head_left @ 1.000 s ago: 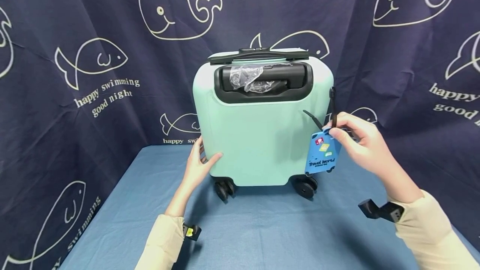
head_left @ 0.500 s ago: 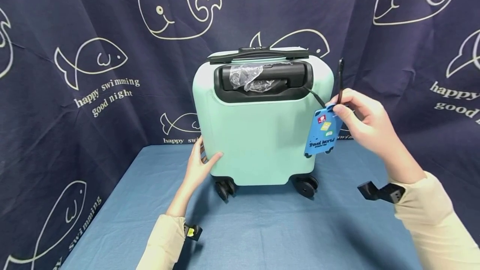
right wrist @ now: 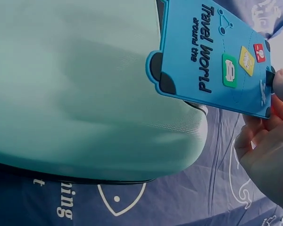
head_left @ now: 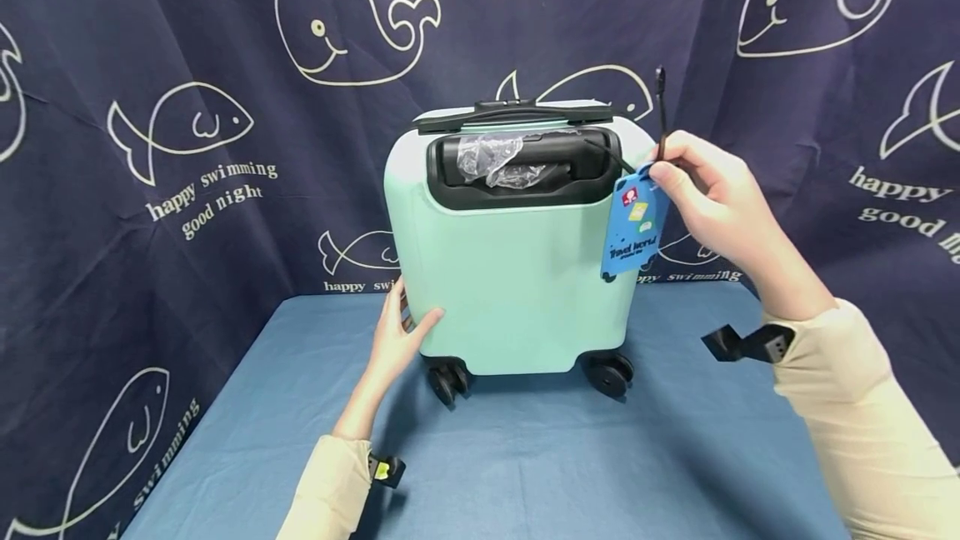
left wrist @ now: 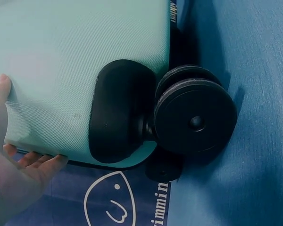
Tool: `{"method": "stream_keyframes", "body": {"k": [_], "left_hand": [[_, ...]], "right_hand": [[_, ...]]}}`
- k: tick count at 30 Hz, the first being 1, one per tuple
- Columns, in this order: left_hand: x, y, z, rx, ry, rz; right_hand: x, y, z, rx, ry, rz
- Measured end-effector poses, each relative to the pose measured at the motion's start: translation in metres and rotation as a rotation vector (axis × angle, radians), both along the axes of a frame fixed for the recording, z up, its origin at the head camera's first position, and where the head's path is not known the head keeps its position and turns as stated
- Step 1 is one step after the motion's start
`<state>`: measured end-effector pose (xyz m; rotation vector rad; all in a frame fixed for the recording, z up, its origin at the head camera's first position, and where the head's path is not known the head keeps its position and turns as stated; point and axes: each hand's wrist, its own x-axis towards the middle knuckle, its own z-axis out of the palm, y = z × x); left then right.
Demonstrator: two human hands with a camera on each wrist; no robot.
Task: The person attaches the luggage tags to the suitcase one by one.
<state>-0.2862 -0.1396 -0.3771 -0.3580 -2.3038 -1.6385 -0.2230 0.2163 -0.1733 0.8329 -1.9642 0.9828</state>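
A mint-green suitcase (head_left: 510, 290) stands upright on its black wheels. My left hand (head_left: 393, 336) holds its lower left side, thumb on the front face and fingers around the edge; the left wrist view shows these fingers (left wrist: 49, 165) close to a wheel (left wrist: 195, 117). My right hand (head_left: 716, 198) pinches a blue luggage tag (head_left: 633, 232) at its top, between thumb and fingers. The tag hangs in front of the suitcase's right side, its "Travel World" print facing out. Its black strap (head_left: 662, 111) is undone, one end pointing up, the other reaching toward the handle recess.
The telescopic handle (head_left: 592, 148) lies retracted in its black recess, partly wrapped in clear plastic (head_left: 491, 158). A black carry handle (head_left: 517, 112) sits on top. Blue cloth (head_left: 525, 457) covers the table, and a dark fish-print curtain (head_left: 247, 15) hangs behind.
My right hand has raised the luggage tag from beside the suitcase's lower right to the level of the handle recess, slightly leftward at the end. The left hand and suitcase stay put.
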Motion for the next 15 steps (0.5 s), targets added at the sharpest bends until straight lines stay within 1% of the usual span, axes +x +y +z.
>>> {"method": "stream_keyframes", "body": {"k": [3, 7, 8, 10, 12, 15], "left_hand": [[0.004, 0.002, 0.005, 0.001, -0.020, 0.000], [0.018, 0.006, 0.017, -0.015, -0.043, 0.011], [0.021, 0.007, 0.021, -0.017, -0.042, 0.012], [0.025, 0.008, 0.025, -0.023, -0.034, 0.015], [0.027, 0.008, 0.026, -0.021, -0.030, 0.015], [0.025, 0.007, 0.024, -0.019, -0.034, 0.012]], "right_hand": [[-0.005, -0.004, 0.007, 0.016, -0.018, -0.018], [-0.012, -0.009, 0.018, 0.040, -0.039, -0.022], [-0.013, -0.010, 0.021, 0.044, -0.047, -0.020], [-0.016, -0.013, 0.027, 0.044, -0.066, -0.007], [-0.019, -0.015, 0.033, 0.041, -0.095, 0.007], [-0.024, -0.019, 0.040, 0.044, -0.143, 0.018]]}}
